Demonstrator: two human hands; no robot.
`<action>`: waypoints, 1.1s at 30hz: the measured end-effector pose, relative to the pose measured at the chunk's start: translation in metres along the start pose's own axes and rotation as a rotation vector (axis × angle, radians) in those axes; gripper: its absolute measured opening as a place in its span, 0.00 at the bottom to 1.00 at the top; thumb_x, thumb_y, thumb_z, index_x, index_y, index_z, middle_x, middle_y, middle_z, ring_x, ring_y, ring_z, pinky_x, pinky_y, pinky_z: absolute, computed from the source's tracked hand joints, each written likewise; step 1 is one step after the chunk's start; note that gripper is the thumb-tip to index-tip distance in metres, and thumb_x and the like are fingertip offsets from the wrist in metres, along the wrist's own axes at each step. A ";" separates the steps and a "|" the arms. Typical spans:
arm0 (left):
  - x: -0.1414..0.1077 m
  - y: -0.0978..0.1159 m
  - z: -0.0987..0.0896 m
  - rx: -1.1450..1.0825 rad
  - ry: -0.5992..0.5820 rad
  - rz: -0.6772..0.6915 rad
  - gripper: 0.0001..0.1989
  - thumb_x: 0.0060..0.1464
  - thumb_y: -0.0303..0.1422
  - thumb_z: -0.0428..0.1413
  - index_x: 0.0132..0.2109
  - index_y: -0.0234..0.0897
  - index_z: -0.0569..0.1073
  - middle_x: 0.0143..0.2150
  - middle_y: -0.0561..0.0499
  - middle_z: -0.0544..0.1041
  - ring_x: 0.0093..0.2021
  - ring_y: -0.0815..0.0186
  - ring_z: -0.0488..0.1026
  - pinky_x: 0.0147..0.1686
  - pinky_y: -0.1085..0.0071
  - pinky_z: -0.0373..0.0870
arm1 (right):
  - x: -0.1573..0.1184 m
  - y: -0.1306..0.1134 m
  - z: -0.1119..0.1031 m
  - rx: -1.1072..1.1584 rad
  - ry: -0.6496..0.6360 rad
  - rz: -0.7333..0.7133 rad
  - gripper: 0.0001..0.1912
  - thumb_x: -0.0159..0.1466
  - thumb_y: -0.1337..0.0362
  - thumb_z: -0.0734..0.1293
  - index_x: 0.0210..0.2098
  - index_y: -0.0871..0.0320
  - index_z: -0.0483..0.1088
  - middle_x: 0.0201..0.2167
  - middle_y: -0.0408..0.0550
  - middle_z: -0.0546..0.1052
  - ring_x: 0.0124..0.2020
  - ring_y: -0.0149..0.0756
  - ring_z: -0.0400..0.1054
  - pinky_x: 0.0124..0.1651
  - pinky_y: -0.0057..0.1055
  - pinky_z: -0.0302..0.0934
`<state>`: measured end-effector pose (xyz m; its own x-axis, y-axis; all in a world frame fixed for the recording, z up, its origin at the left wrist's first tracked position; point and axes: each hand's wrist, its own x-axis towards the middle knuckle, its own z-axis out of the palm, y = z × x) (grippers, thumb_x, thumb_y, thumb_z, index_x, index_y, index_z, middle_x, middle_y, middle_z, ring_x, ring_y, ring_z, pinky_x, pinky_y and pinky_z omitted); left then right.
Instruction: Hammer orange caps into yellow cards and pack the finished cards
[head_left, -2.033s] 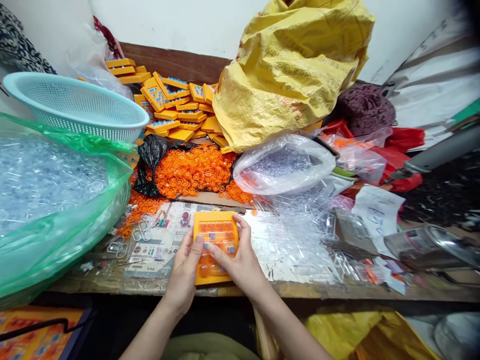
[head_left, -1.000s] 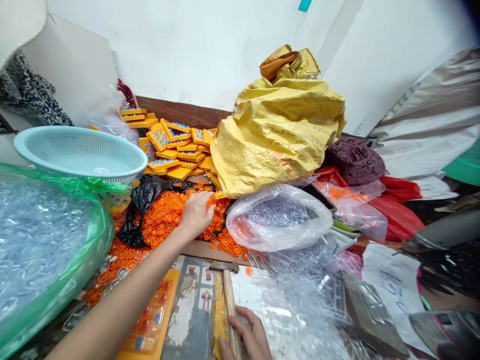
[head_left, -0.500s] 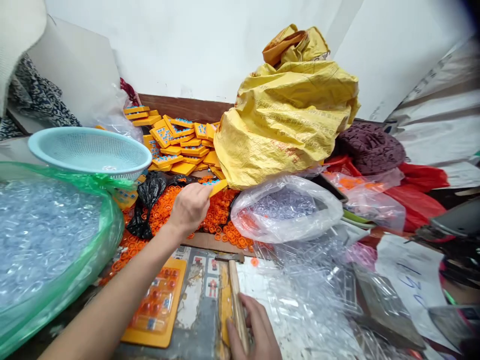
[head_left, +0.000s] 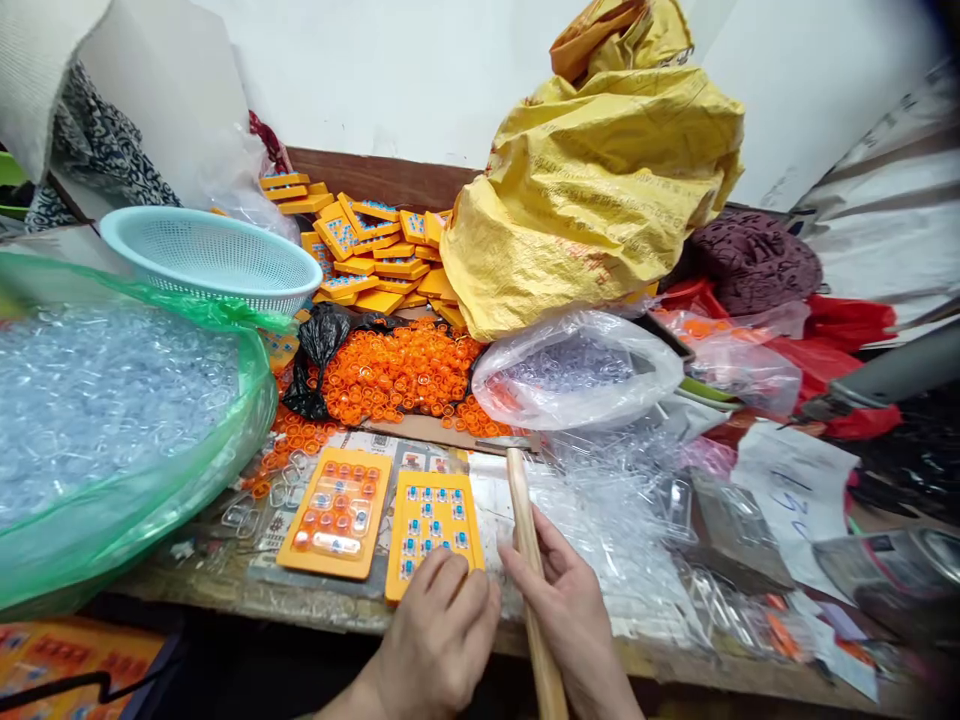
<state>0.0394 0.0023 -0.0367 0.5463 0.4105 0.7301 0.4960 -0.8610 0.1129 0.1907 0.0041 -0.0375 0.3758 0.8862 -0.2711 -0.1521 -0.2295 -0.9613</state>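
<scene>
My left hand point(head_left: 446, 625) is closed over the lower right corner of a yellow panel point(head_left: 441, 484) bearing rows of small blue switches; its fingertips are partly hidden. The panel lies flat on the bench. In my right hand point(head_left: 574, 600) is a hammer point(head_left: 529, 545) with a pale wooden handle, pointing away from me beside the panel's right edge; its thin dark head is hard to make out. Left of it, a second yellow panel point(head_left: 311, 560) carries orange and clear caps over its switches.
Loose orange caps point(head_left: 405, 370) lie heaped behind the panels. A green bag point(head_left: 225, 480) of clear caps stands left, below a light-blue basket point(head_left: 120, 235). More switch panels point(head_left: 375, 265) are piled near a yellow sack point(head_left: 585, 220). A white plastic bag point(head_left: 660, 390) and clear pieces point(head_left: 622, 500) occupy the right.
My left hand has come back from the pile, and the yellow switch panel it held now lies on the bench. The hammer has been raised and shifted right. The view has tilted down.
</scene>
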 end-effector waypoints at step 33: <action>0.082 -0.147 0.065 -0.215 -0.540 -0.702 0.09 0.48 0.25 0.55 0.35 0.37 0.79 0.31 0.49 0.79 0.35 0.63 0.76 0.37 0.72 0.70 | -0.016 0.028 -0.011 -0.054 0.118 -0.121 0.31 0.55 0.53 0.69 0.54 0.56 0.62 0.45 0.51 0.77 0.46 0.43 0.72 0.44 0.34 0.69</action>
<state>0.0553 0.1816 -0.0374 0.4352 0.8995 0.0379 0.7266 -0.3757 0.5753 0.1907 -0.0211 -0.0603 0.4937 0.8559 -0.1539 -0.0514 -0.1480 -0.9877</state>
